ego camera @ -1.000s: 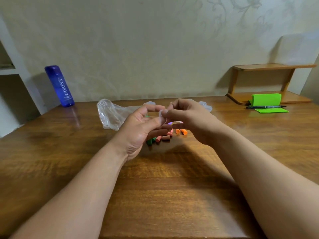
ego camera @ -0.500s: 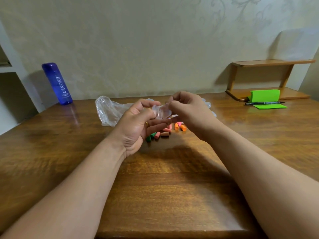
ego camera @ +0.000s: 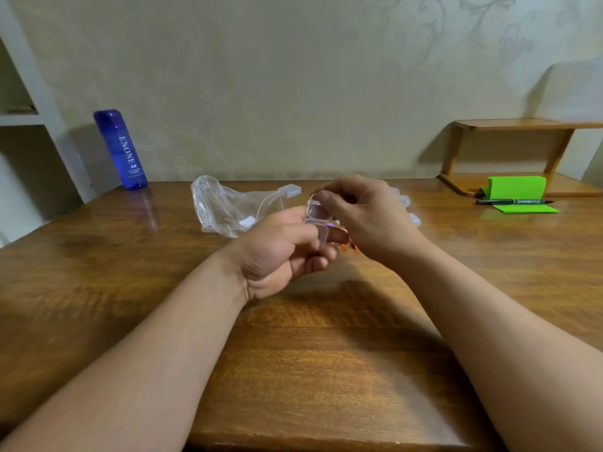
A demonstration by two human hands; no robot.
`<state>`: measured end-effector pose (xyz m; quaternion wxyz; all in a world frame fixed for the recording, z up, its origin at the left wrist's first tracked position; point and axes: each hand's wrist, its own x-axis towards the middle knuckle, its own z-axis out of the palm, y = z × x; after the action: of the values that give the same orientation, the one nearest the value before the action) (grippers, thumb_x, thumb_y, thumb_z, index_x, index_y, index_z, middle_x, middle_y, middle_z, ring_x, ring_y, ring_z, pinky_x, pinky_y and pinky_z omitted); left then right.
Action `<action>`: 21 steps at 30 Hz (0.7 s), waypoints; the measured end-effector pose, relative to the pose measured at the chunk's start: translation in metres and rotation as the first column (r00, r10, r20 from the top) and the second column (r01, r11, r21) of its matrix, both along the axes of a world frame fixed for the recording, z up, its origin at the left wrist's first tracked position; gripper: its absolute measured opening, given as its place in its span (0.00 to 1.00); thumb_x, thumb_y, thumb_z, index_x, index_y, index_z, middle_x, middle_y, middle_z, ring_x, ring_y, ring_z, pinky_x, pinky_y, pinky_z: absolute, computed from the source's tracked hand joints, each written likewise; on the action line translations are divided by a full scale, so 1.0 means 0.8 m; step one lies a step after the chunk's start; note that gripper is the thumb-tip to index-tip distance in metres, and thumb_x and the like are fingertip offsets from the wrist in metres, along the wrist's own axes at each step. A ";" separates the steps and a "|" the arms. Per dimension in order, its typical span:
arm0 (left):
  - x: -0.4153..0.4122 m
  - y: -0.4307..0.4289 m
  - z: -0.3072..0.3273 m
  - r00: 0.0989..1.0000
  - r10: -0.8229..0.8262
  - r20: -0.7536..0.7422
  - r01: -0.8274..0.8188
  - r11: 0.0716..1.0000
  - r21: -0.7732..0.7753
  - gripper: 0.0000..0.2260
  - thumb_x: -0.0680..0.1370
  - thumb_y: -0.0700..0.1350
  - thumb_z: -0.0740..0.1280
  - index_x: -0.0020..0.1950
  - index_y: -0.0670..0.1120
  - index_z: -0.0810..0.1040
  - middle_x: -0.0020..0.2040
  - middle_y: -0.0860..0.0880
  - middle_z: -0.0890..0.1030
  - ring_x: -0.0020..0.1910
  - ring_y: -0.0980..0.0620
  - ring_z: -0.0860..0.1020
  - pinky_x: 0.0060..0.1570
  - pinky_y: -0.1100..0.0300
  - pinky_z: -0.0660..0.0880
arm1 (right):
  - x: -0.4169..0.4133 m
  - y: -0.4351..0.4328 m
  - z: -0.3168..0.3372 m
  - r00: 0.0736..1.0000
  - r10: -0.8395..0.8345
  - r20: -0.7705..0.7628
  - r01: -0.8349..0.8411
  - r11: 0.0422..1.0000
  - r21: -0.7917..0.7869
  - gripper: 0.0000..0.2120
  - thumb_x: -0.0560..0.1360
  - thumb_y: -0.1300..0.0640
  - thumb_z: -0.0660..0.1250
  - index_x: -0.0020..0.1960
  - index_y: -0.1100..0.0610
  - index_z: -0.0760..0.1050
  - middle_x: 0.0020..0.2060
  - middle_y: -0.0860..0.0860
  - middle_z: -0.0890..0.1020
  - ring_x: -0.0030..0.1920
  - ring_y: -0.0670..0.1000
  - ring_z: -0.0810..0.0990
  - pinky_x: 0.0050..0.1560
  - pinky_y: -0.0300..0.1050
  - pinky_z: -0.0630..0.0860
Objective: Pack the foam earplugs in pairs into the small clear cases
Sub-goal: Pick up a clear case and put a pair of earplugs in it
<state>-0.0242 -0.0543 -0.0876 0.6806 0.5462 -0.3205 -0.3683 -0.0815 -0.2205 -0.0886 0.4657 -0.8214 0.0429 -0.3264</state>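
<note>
A small clear case [ego camera: 316, 223] is held in the grip of both hands above the middle of the tabletop [ego camera: 310, 370]: its lower half is pinched between the thumb and fingers of the left hand [ego camera: 280, 252], and its raised lid is held at the top edge by the thumb and forefinger of the right hand [ego camera: 365, 216]. The case is hinged open, with its long axis running up and away from the viewer and the lid tilted toward the wall. Both forearms are stretched forward from the near edge and converge at the case; the left palm is turned inward, the right hand is arched over from the right with its back up. A few orange foam earplugs [ego camera: 351, 245] are glimpsed on the wood under the right hand, mostly hidden. A crumpled clear plastic bag [ego camera: 228, 207] lies just behind the left hand, and further clear cases [ego camera: 413, 219] are partly seen past the right hand. A blue bottle [ego camera: 120, 148] stands at the far left by the wall; a green notepad [ego camera: 518, 194], a black pen [ego camera: 514, 201] and a low wooden shelf [ego camera: 528, 125] are at the far right.
</note>
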 end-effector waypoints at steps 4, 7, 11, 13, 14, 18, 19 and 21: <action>0.008 -0.002 0.002 0.996 -0.002 -0.085 0.003 1.000 0.015 0.10 0.88 0.48 0.59 0.64 0.46 0.74 0.38 0.47 0.76 0.31 0.52 0.72 0.27 0.63 0.61 | -0.002 0.002 -0.002 0.995 0.095 -0.007 -0.095 0.995 0.002 0.07 0.84 0.54 0.69 0.56 0.53 0.87 0.45 0.47 0.88 0.46 0.43 0.86 0.48 0.42 0.80; 0.029 -0.001 0.002 0.968 0.157 -0.196 -0.167 0.985 -0.038 0.19 0.88 0.58 0.57 0.63 0.43 0.76 0.37 0.49 0.74 0.29 0.54 0.68 0.24 0.64 0.58 | -0.004 -0.002 -0.001 0.998 0.062 -0.026 -0.061 0.996 0.058 0.12 0.86 0.49 0.65 0.58 0.53 0.85 0.44 0.48 0.87 0.44 0.40 0.82 0.48 0.43 0.79; 0.047 0.010 0.003 0.856 0.324 -0.403 -0.377 0.924 -0.058 0.21 0.88 0.60 0.56 0.56 0.44 0.77 0.37 0.48 0.76 0.27 0.55 0.67 0.24 0.65 0.57 | -0.004 -0.010 -0.005 0.988 -0.083 -0.127 0.064 0.988 -0.142 0.08 0.84 0.52 0.68 0.57 0.52 0.85 0.45 0.45 0.85 0.43 0.44 0.82 0.43 0.41 0.76; 0.047 0.009 0.002 0.820 0.376 -0.431 -0.434 0.900 -0.041 0.19 0.88 0.58 0.57 0.57 0.44 0.77 0.38 0.47 0.78 0.28 0.54 0.69 0.24 0.64 0.59 | -0.004 -0.004 -0.011 0.970 -0.091 -0.224 0.022 0.956 -0.294 0.05 0.82 0.52 0.71 0.56 0.50 0.84 0.44 0.43 0.83 0.42 0.42 0.80 0.39 0.37 0.72; 0.046 0.008 0.001 0.812 0.389 -0.435 -0.448 0.893 -0.037 0.18 0.88 0.57 0.57 0.57 0.44 0.77 0.39 0.47 0.78 0.28 0.54 0.69 0.23 0.64 0.59 | -0.003 0.002 -0.013 0.958 -0.100 -0.269 -0.006 0.931 -0.365 0.05 0.81 0.50 0.73 0.56 0.49 0.84 0.44 0.42 0.82 0.43 0.43 0.79 0.39 0.38 0.72; 0.044 0.005 0.001 0.806 0.399 -0.437 -0.453 0.891 -0.022 0.19 0.87 0.58 0.57 0.60 0.44 0.77 0.39 0.47 0.78 0.28 0.53 0.69 0.22 0.64 0.60 | 0.004 0.018 -0.020 0.923 -0.153 -0.353 -0.073 0.831 -0.552 0.10 0.76 0.41 0.76 0.51 0.44 0.81 0.46 0.42 0.78 0.46 0.45 0.78 0.43 0.47 0.78; 0.044 0.005 0.001 0.804 0.398 -0.441 -0.452 0.892 -0.020 0.19 0.87 0.59 0.57 0.60 0.44 0.77 0.39 0.47 0.78 0.28 0.53 0.69 0.22 0.64 0.60 | 0.005 0.020 -0.021 0.917 -0.165 -0.363 -0.082 0.813 -0.576 0.10 0.75 0.40 0.76 0.50 0.44 0.80 0.46 0.42 0.77 0.46 0.45 0.78 0.43 0.46 0.77; 0.044 0.005 0.001 0.798 0.398 -0.452 -0.453 0.892 -0.015 0.19 0.87 0.59 0.57 0.60 0.44 0.77 0.39 0.46 0.79 0.28 0.53 0.69 0.22 0.64 0.60 | 0.007 0.021 -0.023 0.914 -0.174 -0.367 -0.091 0.794 -0.601 0.12 0.75 0.39 0.76 0.50 0.45 0.80 0.46 0.42 0.77 0.45 0.44 0.78 0.43 0.46 0.78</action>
<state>0.0106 -0.0502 -0.0871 0.8321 0.4647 -0.0502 -0.2986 -0.0759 -0.2039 -0.1066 0.1513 -0.9748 0.0498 -0.1564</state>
